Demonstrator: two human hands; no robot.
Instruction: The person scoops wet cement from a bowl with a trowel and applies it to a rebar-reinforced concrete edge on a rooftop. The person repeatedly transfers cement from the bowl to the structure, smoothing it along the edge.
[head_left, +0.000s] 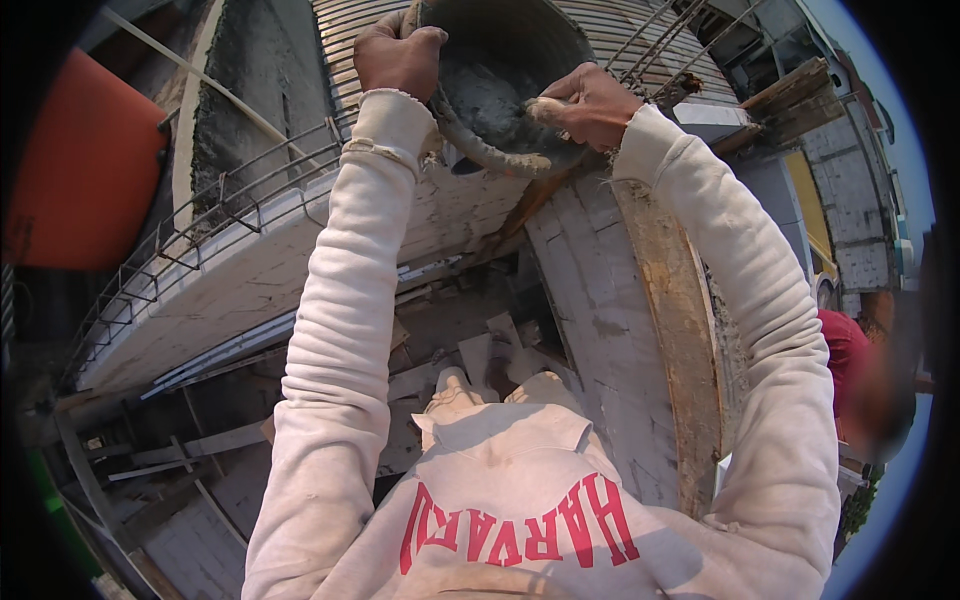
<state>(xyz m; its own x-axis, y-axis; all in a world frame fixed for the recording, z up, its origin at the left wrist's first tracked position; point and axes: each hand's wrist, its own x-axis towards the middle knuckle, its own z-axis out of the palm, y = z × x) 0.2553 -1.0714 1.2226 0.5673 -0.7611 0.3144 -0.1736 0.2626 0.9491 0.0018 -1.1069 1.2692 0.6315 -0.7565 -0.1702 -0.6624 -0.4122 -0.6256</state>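
A dark, round bucket [487,154] with a mortar-crusted rim is at the top middle, its mouth facing me. Wet grey mortar [482,100] lies inside it. My left hand [397,55] is closed over the left side of the rim, thumb on top. At the right side of the bucket's mouth, my right hand [597,103] has its fingers closed round a stubby, mortar-caked handle [545,110]. Whatever is at the other end of that handle is hidden. Both arms reach forward in pale long sleeves.
A rebar cage [225,200] runs along the concrete edge at left, near a large orange container [85,160]. Rebar rods [675,45] stick out beyond the bucket. A rough timber [680,330] tops the block wall [605,320]. A person in red [843,370] is at far right. Boards lie far below.
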